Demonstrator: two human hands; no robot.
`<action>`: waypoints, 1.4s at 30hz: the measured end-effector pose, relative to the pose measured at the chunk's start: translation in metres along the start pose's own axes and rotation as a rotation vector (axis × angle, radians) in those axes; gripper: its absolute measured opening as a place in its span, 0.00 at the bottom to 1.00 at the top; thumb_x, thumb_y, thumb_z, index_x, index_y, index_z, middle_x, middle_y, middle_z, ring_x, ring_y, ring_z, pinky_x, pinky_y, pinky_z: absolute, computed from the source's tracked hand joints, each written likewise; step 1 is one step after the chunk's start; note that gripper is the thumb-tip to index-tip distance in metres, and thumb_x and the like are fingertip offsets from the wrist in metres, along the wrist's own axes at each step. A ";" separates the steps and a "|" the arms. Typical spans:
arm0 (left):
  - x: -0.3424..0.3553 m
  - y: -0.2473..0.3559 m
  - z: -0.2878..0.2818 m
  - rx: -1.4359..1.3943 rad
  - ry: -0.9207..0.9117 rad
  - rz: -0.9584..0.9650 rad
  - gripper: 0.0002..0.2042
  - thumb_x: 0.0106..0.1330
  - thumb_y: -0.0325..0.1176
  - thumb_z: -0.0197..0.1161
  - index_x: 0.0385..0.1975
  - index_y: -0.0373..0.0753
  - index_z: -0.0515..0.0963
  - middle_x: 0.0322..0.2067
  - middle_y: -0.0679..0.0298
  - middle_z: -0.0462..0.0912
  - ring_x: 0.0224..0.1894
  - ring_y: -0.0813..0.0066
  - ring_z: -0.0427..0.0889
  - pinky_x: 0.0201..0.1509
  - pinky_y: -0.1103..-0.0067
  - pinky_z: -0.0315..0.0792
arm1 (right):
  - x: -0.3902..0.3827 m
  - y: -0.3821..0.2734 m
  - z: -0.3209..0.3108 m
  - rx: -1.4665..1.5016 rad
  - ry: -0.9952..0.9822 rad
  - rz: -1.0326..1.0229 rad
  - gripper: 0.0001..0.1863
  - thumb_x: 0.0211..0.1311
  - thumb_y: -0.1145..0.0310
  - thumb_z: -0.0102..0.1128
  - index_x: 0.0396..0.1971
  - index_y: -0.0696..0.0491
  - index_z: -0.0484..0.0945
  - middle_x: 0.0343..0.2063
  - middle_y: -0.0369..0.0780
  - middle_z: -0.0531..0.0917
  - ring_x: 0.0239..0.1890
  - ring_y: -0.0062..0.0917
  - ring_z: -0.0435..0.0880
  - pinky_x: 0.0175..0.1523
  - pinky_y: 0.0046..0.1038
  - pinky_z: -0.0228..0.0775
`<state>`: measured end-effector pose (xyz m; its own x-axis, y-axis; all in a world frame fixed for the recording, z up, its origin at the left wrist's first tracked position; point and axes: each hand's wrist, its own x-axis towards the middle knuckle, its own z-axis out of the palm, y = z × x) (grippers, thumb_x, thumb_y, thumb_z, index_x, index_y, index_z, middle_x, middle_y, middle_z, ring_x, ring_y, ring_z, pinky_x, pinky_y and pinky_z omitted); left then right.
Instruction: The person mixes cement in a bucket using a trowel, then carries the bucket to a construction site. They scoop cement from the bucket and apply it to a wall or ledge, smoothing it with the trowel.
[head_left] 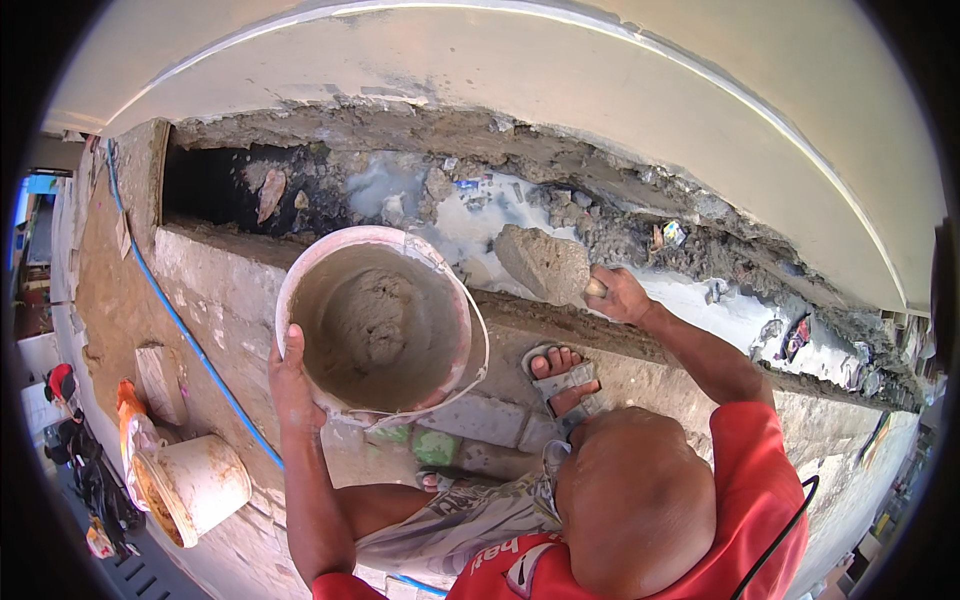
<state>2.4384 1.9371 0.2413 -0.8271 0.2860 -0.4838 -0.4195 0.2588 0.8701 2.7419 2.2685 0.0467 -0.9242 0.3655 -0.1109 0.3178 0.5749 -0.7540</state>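
My left hand grips the side of a pale bucket, its thumb up against the wall near the rim. Grey wet mortar lies inside, heaped in the middle. In my right hand is the wooden handle of a trowel, whose blade is coated with mortar. The trowel is over a trench along the wall, to the right of the bucket. The bucket's thin handle hangs down its right side.
Whitish water, rubble and litter lie in the trench below a pale wall. A blue hose runs down the left. At lower left, a dirty white bucket lies tipped beside a block. My sandalled foot rests by the trench edge.
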 end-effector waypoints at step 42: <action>0.008 -0.016 -0.035 -0.055 0.211 -0.075 0.30 0.64 0.47 0.61 0.60 0.34 0.63 0.54 0.56 0.73 0.54 0.63 0.74 0.56 0.67 0.71 | 0.167 0.140 0.028 0.660 -0.098 0.513 0.25 0.53 0.72 0.63 0.50 0.67 0.72 0.17 0.37 0.76 0.13 0.19 0.73 0.16 0.23 0.65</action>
<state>2.4257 1.9025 0.2271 -0.8504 0.0672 -0.5219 -0.4976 0.2200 0.8391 2.6264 2.3891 -0.0951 -0.7230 0.3822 -0.5755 0.5424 -0.2021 -0.8155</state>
